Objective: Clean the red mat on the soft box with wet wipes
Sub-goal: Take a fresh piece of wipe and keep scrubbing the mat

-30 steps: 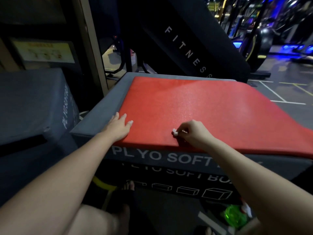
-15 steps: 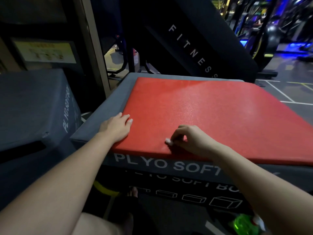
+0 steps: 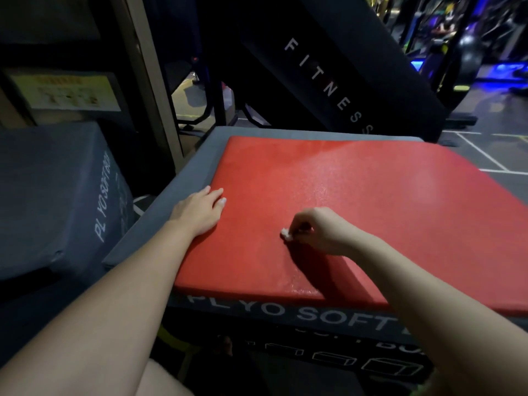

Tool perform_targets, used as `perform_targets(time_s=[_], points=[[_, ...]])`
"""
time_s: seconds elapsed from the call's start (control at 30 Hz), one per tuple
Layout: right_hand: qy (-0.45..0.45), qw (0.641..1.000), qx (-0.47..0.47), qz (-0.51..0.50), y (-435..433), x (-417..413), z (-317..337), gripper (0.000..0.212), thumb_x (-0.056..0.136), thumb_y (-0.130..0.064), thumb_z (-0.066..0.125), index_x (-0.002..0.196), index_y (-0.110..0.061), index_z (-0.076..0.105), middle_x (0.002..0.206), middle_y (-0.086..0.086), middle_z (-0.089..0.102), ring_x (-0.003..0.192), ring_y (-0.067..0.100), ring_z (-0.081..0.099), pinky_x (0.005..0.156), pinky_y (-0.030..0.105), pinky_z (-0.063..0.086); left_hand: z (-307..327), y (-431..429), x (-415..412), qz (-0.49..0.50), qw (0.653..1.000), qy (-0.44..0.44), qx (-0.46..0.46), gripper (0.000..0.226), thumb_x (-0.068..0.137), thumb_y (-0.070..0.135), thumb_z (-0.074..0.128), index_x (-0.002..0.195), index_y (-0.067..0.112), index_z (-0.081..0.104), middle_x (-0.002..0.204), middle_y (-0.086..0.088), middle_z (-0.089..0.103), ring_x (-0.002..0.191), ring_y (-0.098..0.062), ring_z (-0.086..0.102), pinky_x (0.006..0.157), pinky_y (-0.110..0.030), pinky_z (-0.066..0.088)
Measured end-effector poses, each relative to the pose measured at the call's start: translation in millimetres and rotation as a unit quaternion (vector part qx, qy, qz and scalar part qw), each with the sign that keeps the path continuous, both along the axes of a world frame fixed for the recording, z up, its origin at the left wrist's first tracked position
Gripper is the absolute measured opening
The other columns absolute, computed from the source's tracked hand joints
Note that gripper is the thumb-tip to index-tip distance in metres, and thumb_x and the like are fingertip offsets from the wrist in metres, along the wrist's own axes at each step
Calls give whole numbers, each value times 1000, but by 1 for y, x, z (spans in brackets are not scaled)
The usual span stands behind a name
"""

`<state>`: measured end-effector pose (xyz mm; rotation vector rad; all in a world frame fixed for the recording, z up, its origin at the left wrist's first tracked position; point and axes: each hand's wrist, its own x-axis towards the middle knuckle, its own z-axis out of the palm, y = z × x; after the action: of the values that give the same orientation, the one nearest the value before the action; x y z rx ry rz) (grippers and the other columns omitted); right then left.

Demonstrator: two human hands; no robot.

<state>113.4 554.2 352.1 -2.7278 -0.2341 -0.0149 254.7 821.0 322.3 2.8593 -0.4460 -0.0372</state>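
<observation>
The grey soft box (image 3: pixel 197 155) carries the red mat (image 3: pixel 357 190), which lies flat over most of its top, leaving a grey margin on the left. The left hand (image 3: pixel 200 211) rests on the mat's left edge, its grip apart and fingers flat. The right hand (image 3: pixel 320 230) is nearer the front, its grip pinched on a small white wet wipe (image 3: pixel 286 235) that touches the mat.

One wide-angle camera on my head faces forward and down, close over the red mat (image 3: pixel 371 212) atop the soft box (image 3: pixel 183 190).
</observation>
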Motion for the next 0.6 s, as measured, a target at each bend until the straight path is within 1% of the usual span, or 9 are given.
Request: perform_targets(time_s=[0.07, 0.13, 0.23, 0.3, 0.33, 0.4, 0.47, 0.53, 0.6], points=[[-38, 998, -1, -39, -4, 25, -7, 18, 88, -34, 70, 95, -18, 74, 94, 4, 72, 87, 21, 64, 72, 29, 44, -1, 1, 15, 5, 1000, -3, -12, 55, 107, 55, 27, 158, 37, 34, 168, 2, 25, 152, -24, 28, 119, -47, 30], [-42, 997, -8, -57, -9, 41, -7, 19, 87, -34, 71, 95, -17, 75, 94, 5, 72, 89, 23, 65, 72, 29, 44, -3, 3, 27, 2, 1000, 0, -9, 57, 106, 57, 25, 159, 37, 32, 168, 1, 24, 153, -23, 26, 121, -47, 27], [20, 1000, -18, -11, -17, 42, 5, 15, 84, -34, 72, 93, -24, 77, 88, -3, 75, 82, 12, 68, 75, 27, 52, -8, 4, 41, -66, 997, 8, 40, 60, 105, 62, 20, 160, 39, 26, 170, 4, 18, 156, -15, 17, 126, -45, 14], [83, 996, -16, 41, -19, 36, 12, 12, 83, -32, 74, 93, -27, 77, 84, -8, 74, 75, 1, 65, 70, 19, 51, -11, 2, 48, -99, 995, 15, 26, 60, 104, 63, 20, 160, 41, 24, 170, 7, 14, 156, -11, 12, 127, -44, 9], [95, 994, -14, 56, -19, 33, 12, 12, 83, -36, 75, 93, -29, 76, 84, -10, 74, 73, -2, 63, 67, 15, 49, -12, 2, 52, -102, 995, 20, 6, 61, 103, 63, 21, 160, 42, 24, 170, 8, 13, 156, -10, 11, 127, -44, 8], [62, 997, -3, 53, -21, 39, 5, 15, 83, -42, 73, 92, -29, 75, 86, -10, 72, 77, 1, 63, 69, 16, 47, -13, 2, 59, -92, 994, 36, -40, 62, 102, 64, 24, 160, 41, 25, 170, 9, 10, 156, -8, 9, 127, -42, 7], [-25, 999, 25, 12, -27, 58, -7, 14, 86, -35, 71, 89, -22, 75, 86, -4, 69, 80, 12, 64, 71, 21, 45, -17, 3, 66, -83, 994, 45, -63, 64, 100, 67, 29, 159, 43, 24, 170, 10, 7, 156, -9, 8, 127, -41, 7], [-86, 994, 35, -58, -33, 83, -17, 13, 87, -28, 72, 86, -15, 75, 86, 3, 67, 82, 21, 64, 72, 25, 43, -23, 5, 72, -82, 992, 56, -80, 67, 94, 76, 31, 156, 53, 22, 170, 13, 4, 157, -14, 9, 128, -41, 8], [-95, 988, 43, -115, -38, 107, -21, 16, 85, -30, 75, 87, -14, 75, 88, 4, 69, 84, 22, 63, 74, 30, 44, -30, 9, 79, -79, 989, 68, -101, 70, 84, 90, 25, 150, 67, 17, 169, 18, 0, 157, -20, 8, 128, -42, 5]])
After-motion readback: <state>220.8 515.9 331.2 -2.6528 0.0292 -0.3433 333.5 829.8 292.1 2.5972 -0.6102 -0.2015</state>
